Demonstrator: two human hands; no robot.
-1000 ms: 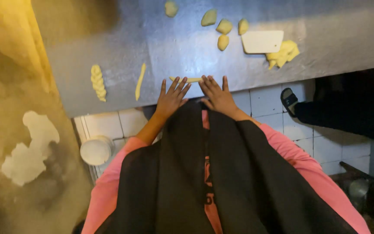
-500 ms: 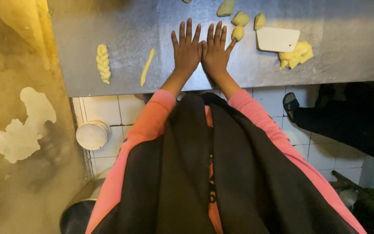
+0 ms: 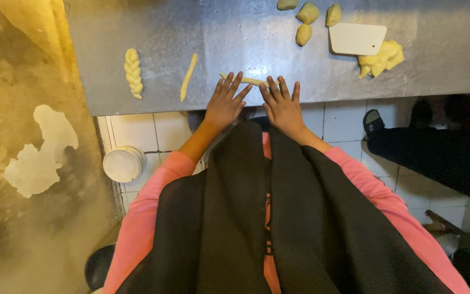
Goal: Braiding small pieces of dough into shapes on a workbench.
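Table [image 3: 441, 60] runs across the top of view; person stands at its near edge. Both hands flat on it, side by side: left hand [image 3: 225, 103], right hand [image 3: 284, 106]. Dough rope [image 3: 241, 79] lies crosswise under the fingertips, poking out between the hands. Left of left hand: dough strip [image 3: 188, 77], then braid [image 3: 133, 73] further left, both lying front-to-back. Far right of the hands: scraper [image 3: 357, 38], dough scraps [image 3: 381, 59] touching its right corner. Dough balls [image 3: 307, 22] clustered just left of scraper, at far edge. Below table, on floor at left: bucket [image 3: 123, 163]. Right, under table edge: another person's foot [image 3: 372, 121].
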